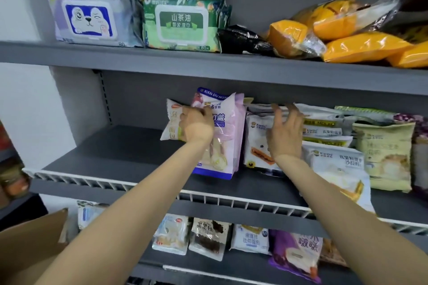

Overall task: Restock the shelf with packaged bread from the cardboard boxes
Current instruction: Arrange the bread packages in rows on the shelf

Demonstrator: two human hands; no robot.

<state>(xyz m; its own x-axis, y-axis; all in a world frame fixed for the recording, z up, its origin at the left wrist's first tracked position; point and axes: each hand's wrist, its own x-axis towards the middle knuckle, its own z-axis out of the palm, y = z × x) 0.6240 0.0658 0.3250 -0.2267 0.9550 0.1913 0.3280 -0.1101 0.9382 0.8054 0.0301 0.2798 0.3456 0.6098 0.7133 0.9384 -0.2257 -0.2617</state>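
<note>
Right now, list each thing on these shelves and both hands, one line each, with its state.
left hand: grips a white bread pack.
white bread pack: held upright at the middle shelf.
pink bread bag: standing upright, leaning slightly.
right hand: fingers spread, touching stacked bread packs.
stacked bread packs: lying flat, piled.
middle shelf: left part bare.
wet wipe packs: lids closed, standing on the top shelf.
cardboard box: flap open.

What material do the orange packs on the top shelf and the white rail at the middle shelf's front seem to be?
Orange packs: probably thin glossy plastic film; it crinkles and shows glare. White rail: likely coated metal wire, thin even bars.
</note>
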